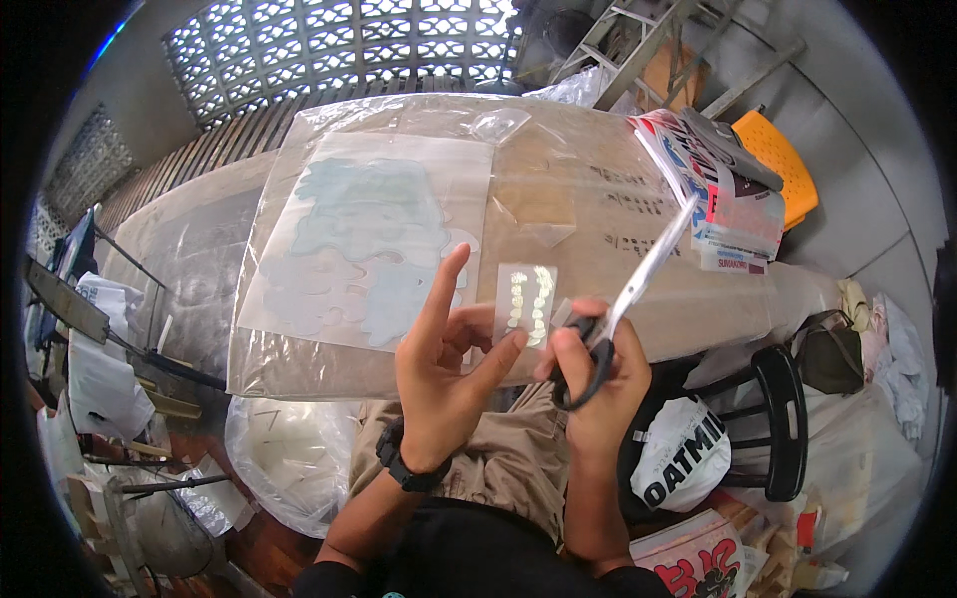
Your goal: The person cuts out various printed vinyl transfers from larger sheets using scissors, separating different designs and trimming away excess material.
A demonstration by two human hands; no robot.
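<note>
Over the near edge of the plastic-covered table, my left hand pinches a small clear sheet between thumb and fingers, its index finger pointing up. Two uneven columns of pale gold shapes run down this sheet. Just right of it, my right hand grips a pair of scissors by their black handles. Their blades slant up and to the right, away from the sheet, and look closed. A narrow translucent strip shows near my right fingertips; what holds it is unclear.
A large pale sheet with light-blue shapes lies on the table's left half. Newspapers overhang the right edge beside an orange chair. A ladder stands behind, and a black chair is near right.
</note>
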